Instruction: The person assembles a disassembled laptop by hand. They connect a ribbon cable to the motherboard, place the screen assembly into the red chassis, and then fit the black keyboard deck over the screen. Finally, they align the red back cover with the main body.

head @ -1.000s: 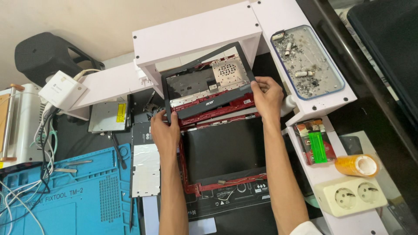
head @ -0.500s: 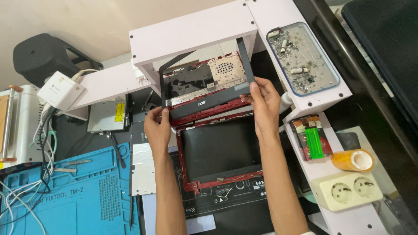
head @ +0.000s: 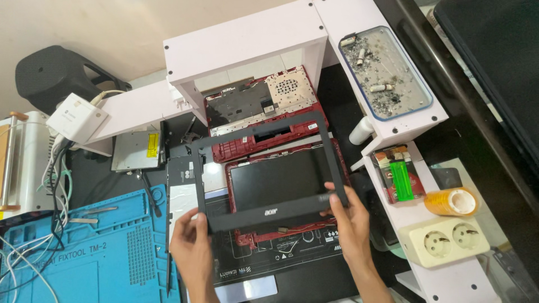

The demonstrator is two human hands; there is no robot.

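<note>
**Bezel held over the opened laptop**

We've got the black bezel [head: 264,168] up in both hands, clear of the bench and tilted, w/ its far edge higher and further from us. It hangs over the screen [head: 281,179], which lies face up in its red lid; through the frame's opening we see that panel and part of the red base [head: 261,115] tucked under the white shelf [head: 247,39]. Held by the near bar only, prob. so the thin side rails carry no load and the frame doesn't twist.

Grip: left hand [head: 193,252] pinches the near-left corner, thumb on top, fingers curled under. Right hand [head: 351,219] pinches the near-right corner the same way, thumb over the front face, rest of the fingers behind. Both closed onto the frame, neither clenched hard as far as we can tell; no free fingers touch the panel below.

Around us: blue mat [head: 73,252] at left w/ tweezers and cables, a metal drive [head: 135,151] beside the base, a tray [head: 424,106] of ash and butts on the shelf's right wing, then a green lighter [head: 401,179], tape roll [head: 452,201] and a twin socket [head: 446,241] along the right edge, well apart from the hands.
</note>
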